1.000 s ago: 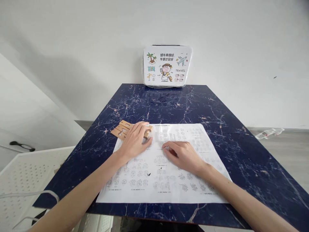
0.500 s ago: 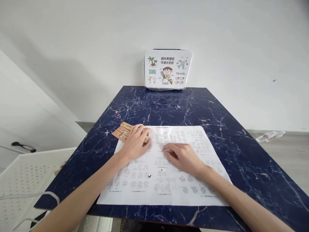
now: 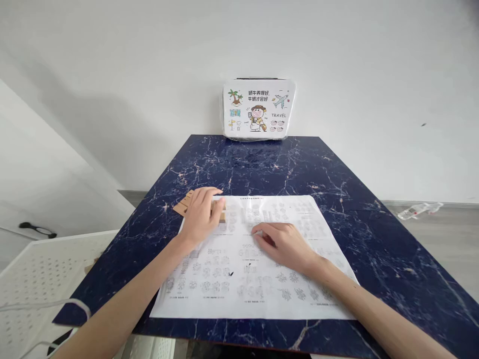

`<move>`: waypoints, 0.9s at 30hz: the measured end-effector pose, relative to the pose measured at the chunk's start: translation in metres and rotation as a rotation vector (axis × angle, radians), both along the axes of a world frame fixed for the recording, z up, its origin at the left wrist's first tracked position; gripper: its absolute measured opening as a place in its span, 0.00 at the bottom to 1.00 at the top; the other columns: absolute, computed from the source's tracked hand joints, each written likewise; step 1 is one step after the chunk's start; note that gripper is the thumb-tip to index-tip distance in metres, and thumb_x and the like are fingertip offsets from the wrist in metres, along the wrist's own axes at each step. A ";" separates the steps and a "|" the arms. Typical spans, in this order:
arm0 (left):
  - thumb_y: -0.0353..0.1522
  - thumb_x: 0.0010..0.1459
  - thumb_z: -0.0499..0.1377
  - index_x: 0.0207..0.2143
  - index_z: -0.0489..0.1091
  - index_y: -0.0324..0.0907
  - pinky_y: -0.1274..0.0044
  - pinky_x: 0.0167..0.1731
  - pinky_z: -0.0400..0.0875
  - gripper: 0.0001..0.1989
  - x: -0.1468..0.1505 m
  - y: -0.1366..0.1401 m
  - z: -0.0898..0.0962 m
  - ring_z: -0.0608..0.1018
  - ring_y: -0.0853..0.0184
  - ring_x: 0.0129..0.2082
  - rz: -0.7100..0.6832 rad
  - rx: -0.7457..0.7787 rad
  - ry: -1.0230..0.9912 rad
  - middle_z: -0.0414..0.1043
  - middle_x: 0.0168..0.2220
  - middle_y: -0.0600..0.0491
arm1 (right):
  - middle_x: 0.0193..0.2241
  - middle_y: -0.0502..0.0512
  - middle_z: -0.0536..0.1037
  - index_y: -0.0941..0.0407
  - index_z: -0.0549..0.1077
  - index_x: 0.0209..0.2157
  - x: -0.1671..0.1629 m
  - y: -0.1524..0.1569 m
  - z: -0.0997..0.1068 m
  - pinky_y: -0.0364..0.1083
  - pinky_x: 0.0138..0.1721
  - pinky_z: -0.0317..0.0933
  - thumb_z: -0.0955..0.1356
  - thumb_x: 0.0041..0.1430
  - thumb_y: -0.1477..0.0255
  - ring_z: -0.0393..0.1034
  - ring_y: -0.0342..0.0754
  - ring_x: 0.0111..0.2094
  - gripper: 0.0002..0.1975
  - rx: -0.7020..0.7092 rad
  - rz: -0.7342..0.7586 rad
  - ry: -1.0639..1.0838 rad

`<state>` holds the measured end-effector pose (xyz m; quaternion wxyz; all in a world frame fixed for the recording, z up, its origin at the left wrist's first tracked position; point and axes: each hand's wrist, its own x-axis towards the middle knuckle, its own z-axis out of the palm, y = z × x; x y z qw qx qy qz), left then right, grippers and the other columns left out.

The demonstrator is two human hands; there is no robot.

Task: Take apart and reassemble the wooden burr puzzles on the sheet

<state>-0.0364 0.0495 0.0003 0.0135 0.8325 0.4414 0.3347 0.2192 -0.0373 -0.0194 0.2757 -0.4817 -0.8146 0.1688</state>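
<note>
Flat wooden pieces with cut-out slots (image 3: 182,203) lie at the upper left corner of a printed paper sheet (image 3: 232,309). My left hand (image 3: 202,214) is over them, palm down, hiding most of them. Its thumb is apart from the fingers. Just right of the thumb, a small wooden block (image 3: 222,218) shows in part. My right hand (image 3: 282,242) rests on the middle of the sheet with its fingers curled in and the thumb close to the index finger. Nothing shows between them. The sheet carries rows of small line drawings.
The sheet lies on a dark blue marbled table (image 3: 254,164). At the table's far edge a white cartoon-printed case (image 3: 258,109) in clear wrap leans against the wall. A white perforated rack (image 3: 45,269) with a cable stands at left. A clear plastic bottle (image 3: 419,210) lies beyond the right edge.
My left hand has shifted slightly left, covering more of the slotted wooden pieces and uncovering part of the block beside its thumb. My right hand has stayed in place.
</note>
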 end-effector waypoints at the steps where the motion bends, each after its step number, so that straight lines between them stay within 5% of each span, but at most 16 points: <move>1: 0.37 0.76 0.47 0.50 0.70 0.42 0.62 0.60 0.66 0.15 -0.004 0.004 0.001 0.73 0.56 0.57 0.030 -0.003 -0.021 0.76 0.53 0.45 | 0.25 0.50 0.78 0.55 0.79 0.44 0.000 0.000 0.000 0.45 0.29 0.59 0.61 0.71 0.70 0.67 0.43 0.23 0.14 -0.004 0.005 0.004; 7: 0.38 0.77 0.43 0.47 0.75 0.41 0.62 0.62 0.64 0.22 -0.036 0.027 0.007 0.76 0.58 0.54 0.095 -0.045 -0.017 0.81 0.48 0.47 | 0.24 0.50 0.77 0.55 0.79 0.44 0.001 0.000 -0.001 0.46 0.29 0.59 0.62 0.70 0.70 0.67 0.44 0.24 0.13 -0.009 0.001 0.025; 15: 0.43 0.77 0.40 0.63 0.70 0.41 0.58 0.71 0.54 0.27 -0.075 0.032 -0.003 0.64 0.56 0.71 -0.026 -0.248 0.249 0.71 0.66 0.48 | 0.25 0.48 0.78 0.54 0.79 0.44 0.002 0.003 -0.005 0.46 0.30 0.58 0.63 0.69 0.71 0.68 0.43 0.25 0.12 -0.007 -0.003 0.055; 27: 0.43 0.76 0.40 0.65 0.66 0.46 0.53 0.68 0.59 0.25 -0.099 -0.037 -0.004 0.63 0.52 0.71 0.122 -0.255 0.321 0.66 0.68 0.47 | 0.25 0.48 0.78 0.54 0.79 0.43 0.002 0.002 -0.004 0.45 0.30 0.58 0.63 0.69 0.72 0.69 0.43 0.25 0.12 -0.009 -0.007 0.059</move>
